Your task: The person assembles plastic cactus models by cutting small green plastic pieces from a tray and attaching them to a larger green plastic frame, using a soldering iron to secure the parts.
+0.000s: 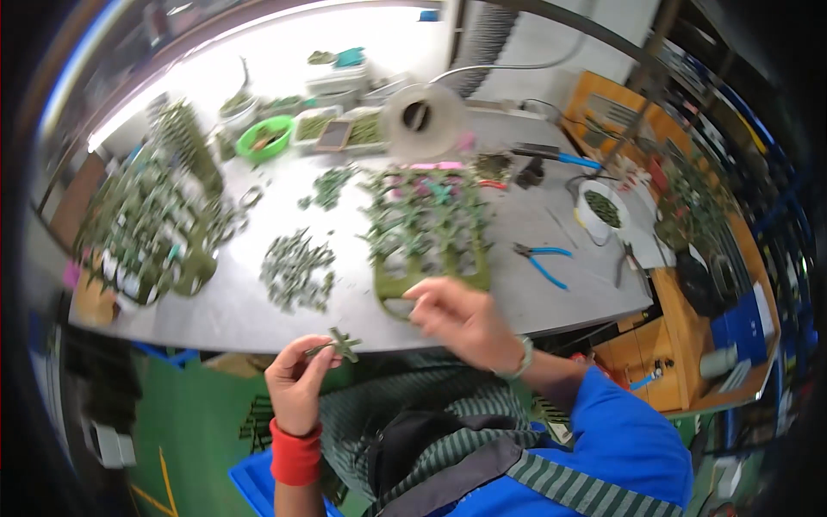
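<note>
Just below the grey counter edge, my left hand pinches a small green plastic sprig, while my right hand, fingers loosely curled, reaches the green tray on the counter, seemingly mid-assembly; next likely needs seating the sprig precisely.

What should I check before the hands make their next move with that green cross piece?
1. Cross piece held: ok, pinched in the left hand just off the table edge.
2. Right hand free: cannot tell, blurred, fingers curled over the near end of the green tray.
3. Tray slots free: ok, near slots look bare; the far ones are filled.
4. Loose parts supply: ok, a pile lies left of the tray.
5. Pliers out of the way: ok, lying right of the tray, apart from both hands.
</note>
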A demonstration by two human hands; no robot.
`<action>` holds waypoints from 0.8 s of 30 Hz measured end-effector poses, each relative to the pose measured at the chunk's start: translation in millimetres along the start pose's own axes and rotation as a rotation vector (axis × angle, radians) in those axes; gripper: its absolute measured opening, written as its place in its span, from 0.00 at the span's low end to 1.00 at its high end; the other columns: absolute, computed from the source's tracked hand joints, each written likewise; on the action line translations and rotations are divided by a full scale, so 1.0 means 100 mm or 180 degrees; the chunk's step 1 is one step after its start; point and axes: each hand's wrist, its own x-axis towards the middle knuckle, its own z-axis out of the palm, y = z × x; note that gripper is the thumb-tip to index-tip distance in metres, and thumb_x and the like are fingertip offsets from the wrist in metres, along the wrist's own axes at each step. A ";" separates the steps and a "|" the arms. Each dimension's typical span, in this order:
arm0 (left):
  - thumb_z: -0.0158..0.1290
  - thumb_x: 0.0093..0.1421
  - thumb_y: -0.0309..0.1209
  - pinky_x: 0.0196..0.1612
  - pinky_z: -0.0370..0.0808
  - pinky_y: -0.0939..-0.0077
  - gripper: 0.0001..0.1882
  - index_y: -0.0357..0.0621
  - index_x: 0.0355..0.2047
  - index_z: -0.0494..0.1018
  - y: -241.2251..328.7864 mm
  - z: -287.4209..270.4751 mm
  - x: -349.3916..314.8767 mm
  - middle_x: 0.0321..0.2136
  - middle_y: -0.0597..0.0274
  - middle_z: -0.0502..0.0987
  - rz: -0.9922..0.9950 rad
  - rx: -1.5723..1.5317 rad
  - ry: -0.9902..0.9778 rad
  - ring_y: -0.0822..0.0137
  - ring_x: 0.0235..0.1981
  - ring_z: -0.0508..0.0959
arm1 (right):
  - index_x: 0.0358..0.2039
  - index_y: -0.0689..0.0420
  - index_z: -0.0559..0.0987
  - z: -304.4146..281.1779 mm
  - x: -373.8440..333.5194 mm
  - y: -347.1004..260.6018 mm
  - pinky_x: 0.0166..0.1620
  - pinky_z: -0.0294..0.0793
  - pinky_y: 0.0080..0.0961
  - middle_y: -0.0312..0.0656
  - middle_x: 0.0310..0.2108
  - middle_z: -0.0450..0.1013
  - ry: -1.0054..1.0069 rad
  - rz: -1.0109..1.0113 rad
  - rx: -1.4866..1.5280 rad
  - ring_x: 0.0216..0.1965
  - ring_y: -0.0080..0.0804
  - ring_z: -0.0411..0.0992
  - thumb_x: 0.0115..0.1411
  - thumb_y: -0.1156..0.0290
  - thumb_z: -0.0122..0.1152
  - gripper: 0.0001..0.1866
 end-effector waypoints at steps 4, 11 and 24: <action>0.53 0.61 0.20 0.40 0.78 0.80 0.08 0.31 0.41 0.76 0.08 0.22 0.40 0.33 0.58 0.79 -0.0327 0.0072 -0.0230 0.72 0.33 0.79 | 0.40 0.58 0.77 -1.66 0.37 0.68 0.36 0.74 0.19 0.34 0.30 0.74 0.1642 0.0358 0.1068 0.29 0.20 0.72 0.65 0.65 0.56 0.10; 0.55 0.61 0.22 0.40 0.79 0.80 0.10 0.30 0.43 0.76 0.03 0.70 0.87 0.35 0.57 0.79 -0.0615 0.0599 -0.0764 0.72 0.33 0.80 | 0.41 0.58 0.67 -3.96 1.06 1.64 0.39 0.75 0.25 0.38 0.30 0.61 0.3268 0.0710 0.3295 0.31 0.27 0.65 0.54 0.68 0.71 0.22; 0.58 0.58 0.21 0.39 0.77 0.79 0.12 0.36 0.43 0.78 -0.20 1.81 1.50 0.36 0.60 0.80 -0.0153 0.1580 -0.1766 0.71 0.34 0.79 | 0.39 0.69 0.75 -4.15 0.95 1.24 0.43 0.79 0.22 0.48 0.38 0.76 0.3050 0.0131 0.1833 0.37 0.33 0.77 0.58 0.70 0.64 0.15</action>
